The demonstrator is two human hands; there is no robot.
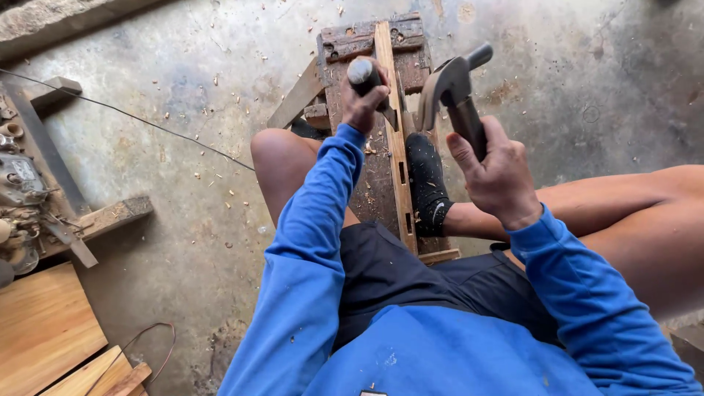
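My left hand [364, 103] grips a chisel [360, 72] by its round-topped handle, holding it upright over a narrow wooden strip [401, 169] with rectangular slots cut in it. The strip lies along a worn wooden bench [367, 40]. My right hand [495, 172] is closed around the handle of a claw hammer [449, 84], its head raised just right of the chisel. A foot in a black sock [427, 183] presses on the strip. Both arms wear blue sleeves.
Wood chips litter the concrete floor [183, 147]. A thin cable [147, 121] crosses it at left. Light wooden boards [44, 330] lie at the lower left, with a pile of metal parts [18, 191] and timber offcuts [103, 220] above them.
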